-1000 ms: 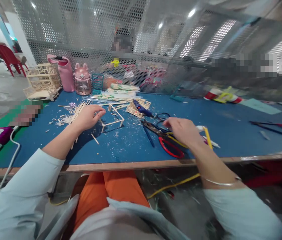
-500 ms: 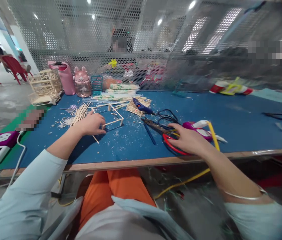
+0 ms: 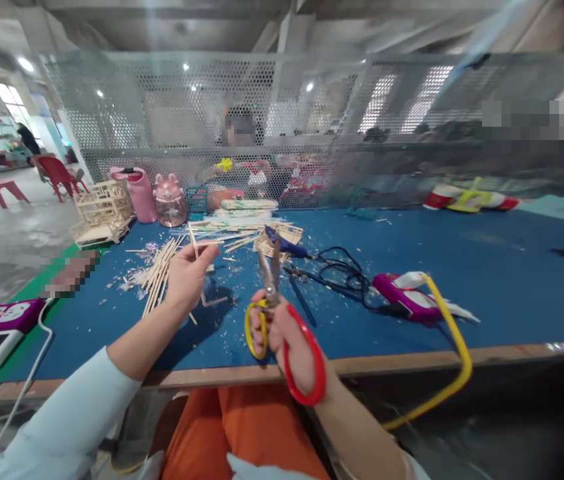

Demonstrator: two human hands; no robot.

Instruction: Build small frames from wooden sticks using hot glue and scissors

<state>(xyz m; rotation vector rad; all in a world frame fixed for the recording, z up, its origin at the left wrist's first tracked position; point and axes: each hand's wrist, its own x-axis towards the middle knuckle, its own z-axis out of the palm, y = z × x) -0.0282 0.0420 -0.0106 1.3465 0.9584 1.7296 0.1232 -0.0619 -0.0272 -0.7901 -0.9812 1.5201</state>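
My left hand (image 3: 186,275) pinches a small frame of thin wooden sticks (image 3: 193,239), raised above the blue tabletop; the fingers hide part of the frame. In my right hand (image 3: 292,337) are scissors (image 3: 271,283) with one red and one yellow handle loop, blades pointing up and slightly apart. A pile of loose wooden sticks (image 3: 161,270) lies just left of my left hand. Beyond the scissors sits a blue glue gun (image 3: 287,245) against a small assembled wooden piece (image 3: 293,233). Blue-handled pliers (image 3: 303,301) lie right of the blades.
A wooden stick model (image 3: 105,213), a pink bottle (image 3: 142,197) and a clear pink cup (image 3: 171,203) stand at the back left. A purple power bank (image 3: 405,298) with a yellow cable (image 3: 455,333) lies right. Perforated metal screening (image 3: 162,127) rises behind; a person sits beyond it.
My right hand has picked the scissors up from the table and moved left with them upright. My left hand has lifted the stick frame off the table. The view has tilted up.
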